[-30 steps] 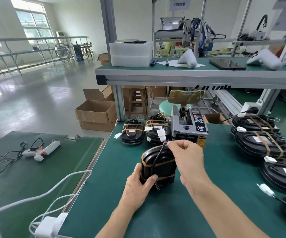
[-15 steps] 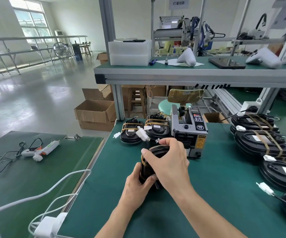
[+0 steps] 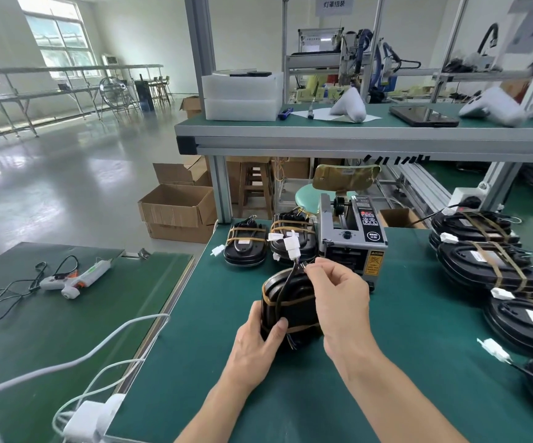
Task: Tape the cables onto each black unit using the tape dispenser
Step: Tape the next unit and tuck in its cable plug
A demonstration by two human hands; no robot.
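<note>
Since half a second ago, right hand [image 3: 338,294] left the black unit [image 3: 290,306], now pinching its cable [image 3: 286,284]; left hand [image 3: 260,338] grips the unit. We judge routing underway; taping follows.

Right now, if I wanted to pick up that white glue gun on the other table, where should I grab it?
Grab the glue gun by its long white barrel, from above. It lies flat on its side on the green mat, so fingers can close across it. Its black cord trails left, so probably lift slowly.
</note>
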